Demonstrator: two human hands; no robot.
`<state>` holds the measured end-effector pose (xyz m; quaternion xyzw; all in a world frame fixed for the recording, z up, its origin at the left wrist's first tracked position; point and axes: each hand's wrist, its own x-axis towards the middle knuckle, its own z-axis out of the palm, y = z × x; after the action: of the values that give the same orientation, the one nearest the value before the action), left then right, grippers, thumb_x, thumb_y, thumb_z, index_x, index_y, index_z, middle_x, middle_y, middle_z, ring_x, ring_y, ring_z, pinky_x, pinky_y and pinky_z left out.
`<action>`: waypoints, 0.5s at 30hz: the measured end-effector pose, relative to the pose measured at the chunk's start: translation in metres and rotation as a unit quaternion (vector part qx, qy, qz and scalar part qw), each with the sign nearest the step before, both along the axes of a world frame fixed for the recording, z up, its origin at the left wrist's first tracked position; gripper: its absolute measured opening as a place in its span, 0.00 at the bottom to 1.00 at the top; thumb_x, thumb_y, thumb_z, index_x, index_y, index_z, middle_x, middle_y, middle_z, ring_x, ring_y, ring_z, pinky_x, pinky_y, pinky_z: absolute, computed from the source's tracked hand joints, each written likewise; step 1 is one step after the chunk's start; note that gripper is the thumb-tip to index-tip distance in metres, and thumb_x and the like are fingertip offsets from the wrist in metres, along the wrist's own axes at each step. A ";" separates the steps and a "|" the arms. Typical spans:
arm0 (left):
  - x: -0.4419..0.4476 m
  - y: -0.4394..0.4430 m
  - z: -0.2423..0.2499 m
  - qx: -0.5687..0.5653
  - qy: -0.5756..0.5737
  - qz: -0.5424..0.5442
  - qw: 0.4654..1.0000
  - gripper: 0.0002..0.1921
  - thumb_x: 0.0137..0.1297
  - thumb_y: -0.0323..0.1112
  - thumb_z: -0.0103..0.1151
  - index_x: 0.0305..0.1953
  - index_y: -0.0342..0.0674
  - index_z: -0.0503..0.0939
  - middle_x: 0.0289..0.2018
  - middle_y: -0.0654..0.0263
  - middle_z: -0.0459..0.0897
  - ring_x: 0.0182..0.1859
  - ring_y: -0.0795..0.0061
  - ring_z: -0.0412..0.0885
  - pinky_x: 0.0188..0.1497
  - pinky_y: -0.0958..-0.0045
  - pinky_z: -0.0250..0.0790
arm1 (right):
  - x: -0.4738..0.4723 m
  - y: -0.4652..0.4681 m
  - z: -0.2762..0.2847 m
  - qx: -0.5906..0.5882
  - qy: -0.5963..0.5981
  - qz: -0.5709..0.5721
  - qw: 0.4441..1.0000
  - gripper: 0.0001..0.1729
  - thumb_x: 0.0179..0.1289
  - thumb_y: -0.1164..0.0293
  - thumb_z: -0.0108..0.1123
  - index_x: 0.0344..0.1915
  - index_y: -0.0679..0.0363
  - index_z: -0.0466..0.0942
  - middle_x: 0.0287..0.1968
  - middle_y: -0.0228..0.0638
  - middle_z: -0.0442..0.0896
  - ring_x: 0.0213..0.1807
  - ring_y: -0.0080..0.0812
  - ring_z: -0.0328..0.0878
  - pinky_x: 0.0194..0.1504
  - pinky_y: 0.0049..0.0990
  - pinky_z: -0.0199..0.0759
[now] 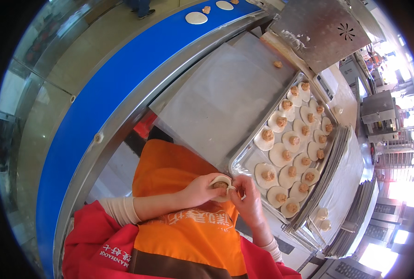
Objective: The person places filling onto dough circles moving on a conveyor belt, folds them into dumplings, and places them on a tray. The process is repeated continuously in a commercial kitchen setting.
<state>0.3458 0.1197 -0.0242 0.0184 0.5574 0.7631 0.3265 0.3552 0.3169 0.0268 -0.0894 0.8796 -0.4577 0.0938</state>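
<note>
My left hand (204, 188) cups a round dough wrapper (222, 198) with brown meat filling (221, 185) in its middle, the thumb resting near the filling. On the wrapper's right edge, the fingers of my right hand (247, 195) pinch the dough into a small fold. Both hands are in front of the orange apron, beside the near corner of a metal tray (240, 158). Several flat dough rounds lie in that tray, among them a dough round (262, 167) close to my right hand, each topped with a lump of filling (268, 175). Some rounds overlap.
A blue conveyor belt (99, 90) curves along the left, carrying dough rounds (196, 18) at its far end. Translucent sheets (207, 101) cover the worktop. Stacked trays (336, 181) stand at right with shaped buns (322, 213) on top. A scale (327, 83) sits behind.
</note>
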 end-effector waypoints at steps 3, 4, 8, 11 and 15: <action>-0.002 -0.001 0.006 -0.073 0.077 -0.009 0.994 0.16 0.72 0.33 0.61 0.58 0.37 0.79 0.48 0.64 0.84 0.50 0.77 0.82 0.54 0.72 0.75 | -0.010 -0.001 0.005 0.017 0.043 0.040 0.998 0.09 0.61 0.80 0.66 0.42 0.63 0.79 0.35 0.39 0.82 0.30 0.40 0.79 0.33 0.32 0.73; -0.005 -0.003 0.009 -0.057 -0.004 -0.023 0.998 0.15 0.72 0.32 0.60 0.57 0.37 0.79 0.47 0.63 0.84 0.49 0.75 0.82 0.54 0.71 0.75 | -0.011 0.003 -0.002 0.038 0.094 0.071 0.992 0.10 0.60 0.80 0.66 0.42 0.63 0.79 0.35 0.39 0.82 0.31 0.40 0.79 0.34 0.32 0.73; -0.005 -0.002 0.011 -0.038 -0.034 -0.047 0.998 0.14 0.71 0.31 0.60 0.55 0.35 0.79 0.44 0.60 0.85 0.47 0.69 0.84 0.53 0.68 0.75 | -0.009 0.002 0.000 -0.001 0.111 0.093 0.990 0.12 0.59 0.81 0.66 0.44 0.63 0.79 0.36 0.39 0.81 0.33 0.43 0.80 0.36 0.34 0.75; -0.007 0.000 0.001 -0.110 0.194 -0.052 0.973 0.13 0.70 0.30 0.60 0.53 0.35 0.79 0.43 0.57 0.86 0.46 0.68 0.85 0.52 0.67 0.75 | -0.013 -0.003 0.007 0.029 0.081 0.086 0.993 0.12 0.59 0.82 0.66 0.43 0.63 0.79 0.37 0.39 0.81 0.34 0.44 0.80 0.37 0.36 0.75; -0.018 -0.006 -0.005 -0.066 0.105 -0.132 0.983 0.12 0.70 0.30 0.59 0.52 0.35 0.80 0.43 0.50 0.86 0.47 0.60 0.85 0.52 0.65 0.75 | -0.014 0.001 0.006 0.066 0.167 0.154 0.972 0.12 0.59 0.82 0.67 0.43 0.63 0.79 0.37 0.40 0.81 0.35 0.45 0.80 0.38 0.37 0.76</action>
<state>0.3276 0.1140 -0.0289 0.1509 0.6303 0.6686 0.3646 0.3412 0.3175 0.0327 -0.2928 0.8868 -0.3570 0.0210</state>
